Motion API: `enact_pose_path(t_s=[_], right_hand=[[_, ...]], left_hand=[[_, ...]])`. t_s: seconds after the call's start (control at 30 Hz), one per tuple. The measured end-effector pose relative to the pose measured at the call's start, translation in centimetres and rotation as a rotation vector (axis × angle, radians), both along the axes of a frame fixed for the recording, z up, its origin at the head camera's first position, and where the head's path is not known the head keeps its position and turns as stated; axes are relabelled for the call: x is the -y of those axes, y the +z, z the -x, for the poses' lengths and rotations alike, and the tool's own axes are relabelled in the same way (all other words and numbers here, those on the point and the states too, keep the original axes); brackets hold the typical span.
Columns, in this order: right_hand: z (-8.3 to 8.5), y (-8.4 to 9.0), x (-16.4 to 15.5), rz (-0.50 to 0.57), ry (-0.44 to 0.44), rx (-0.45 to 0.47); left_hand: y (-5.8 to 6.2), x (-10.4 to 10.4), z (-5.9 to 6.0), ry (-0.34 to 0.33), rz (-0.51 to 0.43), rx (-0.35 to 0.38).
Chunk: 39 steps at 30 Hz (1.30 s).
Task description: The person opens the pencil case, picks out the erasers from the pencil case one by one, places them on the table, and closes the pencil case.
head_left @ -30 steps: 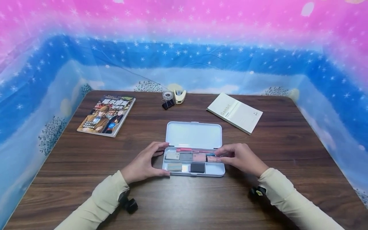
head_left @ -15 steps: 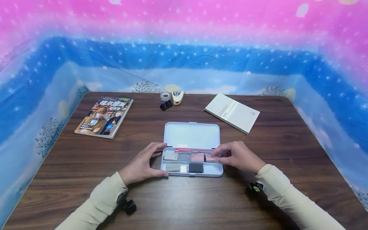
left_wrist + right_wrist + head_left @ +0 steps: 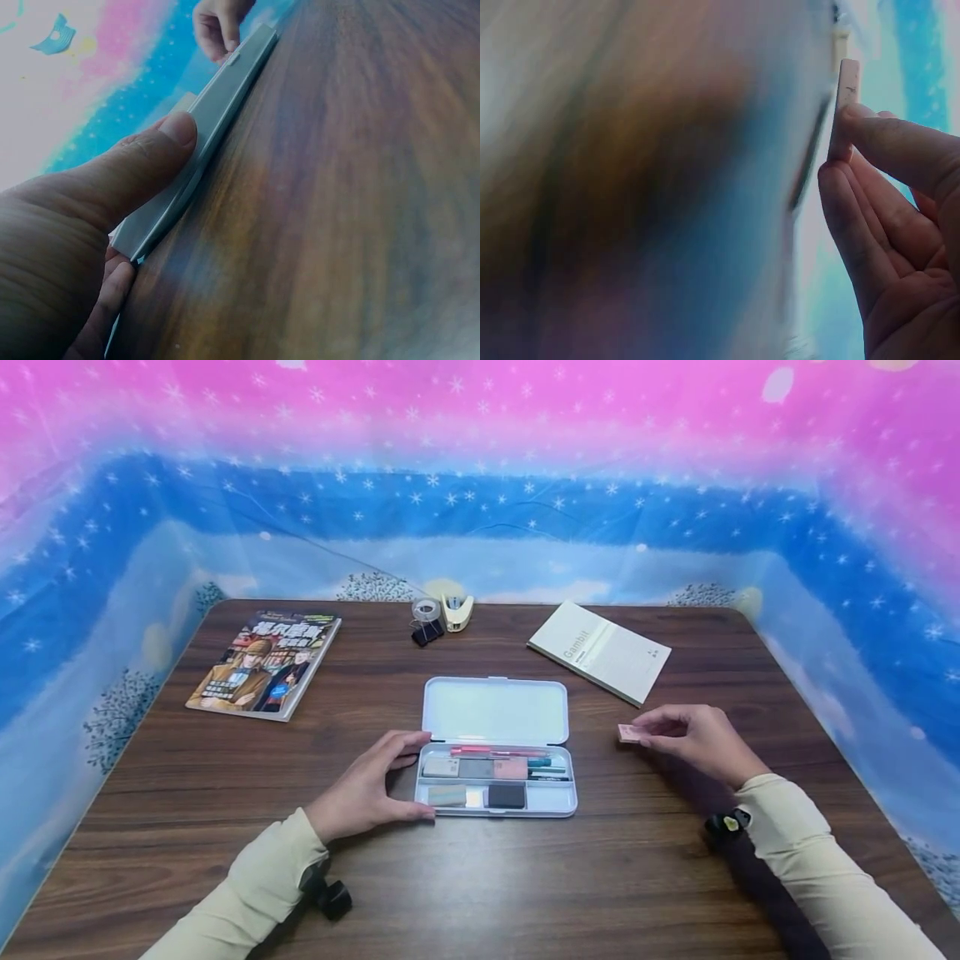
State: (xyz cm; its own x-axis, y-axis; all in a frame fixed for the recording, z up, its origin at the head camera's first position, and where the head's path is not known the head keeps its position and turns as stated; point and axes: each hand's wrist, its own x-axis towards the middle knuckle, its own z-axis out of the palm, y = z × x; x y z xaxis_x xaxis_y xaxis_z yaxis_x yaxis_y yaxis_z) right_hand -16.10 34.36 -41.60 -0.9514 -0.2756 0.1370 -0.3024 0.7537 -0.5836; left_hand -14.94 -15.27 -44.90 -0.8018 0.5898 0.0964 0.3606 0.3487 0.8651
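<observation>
A white pencil case (image 3: 551, 798) lies with its lid raised at the middle of the table. My left hand (image 3: 367, 789) grips its left end, thumb at the front wall and fingers toward the back; the left wrist view shows the thumb (image 3: 178, 129) against the case. Off to the right, my right hand (image 3: 693, 739) pinches a small pink eraser (image 3: 627, 734) between thumb and fingers. In the right wrist view the eraser (image 3: 846, 90) stands out past the fingertips. Inside the case lie a red pen (image 3: 470, 750), several eraser-like blocks including a pink one (image 3: 511, 767), and a black block (image 3: 507, 797).
At the back left lies a magazine (image 3: 262, 668) with an illustrated cover. A tape roll (image 3: 426, 609), a black binder clip (image 3: 427, 632) and a cream stapler (image 3: 457, 613) stand at the back. A pale notebook (image 3: 600, 652) lies back right, beyond the right hand.
My right hand has lifted the small pink eraser out of the case and carried it to the right, baring pens in that spot. My left hand keeps its grip on the case.
</observation>
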Motion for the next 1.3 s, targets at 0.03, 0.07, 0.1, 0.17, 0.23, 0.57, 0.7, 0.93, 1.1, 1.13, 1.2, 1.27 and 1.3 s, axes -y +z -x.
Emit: enact_pose_path(t_s=[0.03, 0.07, 0.1, 0.17, 0.23, 0.57, 0.7, 0.93, 1.1, 1.13, 1.2, 1.27, 1.3], right_hand=[[0.1, -0.4, -0.5, -0.003, -0.007, 0.009], [0.1, -0.6, -1.0, -0.009, -0.011, 0.016], [0.2, -0.9, -1.3, -0.013, -0.013, 0.017], [0.4, -1.2, -1.8, -0.022, -0.018, 0.012], [0.6, -1.4, -2.1, -0.035, -0.023, 0.007], [0.7, -1.3, -2.0, -0.024, -0.039, 0.023], [0.7, -1.2, -2.1, -0.032, -0.053, 0.02], [-0.7, -0.6, 1.1, 0.053, -0.037, -0.083], [-2.2, 0.3, 6.6, 0.151, 0.079, -0.037], [-2.4, 0.4, 7.6, 0.168, 0.102, -0.014], [-2.7, 0.7, 9.6, 0.195, 0.146, 0.018], [-2.9, 0.8, 11.2, 0.2, 0.196, 0.019], [-2.9, 0.9, 11.9, 0.196, 0.219, 0.009]], left_hand=[[0.0, 0.0, 0.0, 0.0, -0.001, 0.0], [0.0, 0.0, 0.0, 0.0, 0.0, 0.0], [0.0, -0.1, 0.0, 0.0, 0.002, -0.003], [-0.1, -0.1, 0.0, -0.001, 0.001, -0.018], [-0.1, -0.1, 0.0, -0.001, -0.002, -0.035], [-0.3, 0.1, 0.0, 0.002, 0.002, -0.042], [-0.2, 0.0, 0.0, 0.001, 0.0, -0.041], [0.0, -0.1, -0.1, -0.002, 0.006, -0.011], [0.1, -0.1, -0.1, -0.004, 0.007, -0.006], [0.1, -0.1, -0.1, -0.003, 0.006, -0.006], [0.2, -0.1, -0.1, 0.0, 0.008, -0.005], [0.2, 0.0, 0.0, 0.002, 0.008, -0.005], [0.2, 0.0, 0.0, 0.004, 0.009, -0.002]])
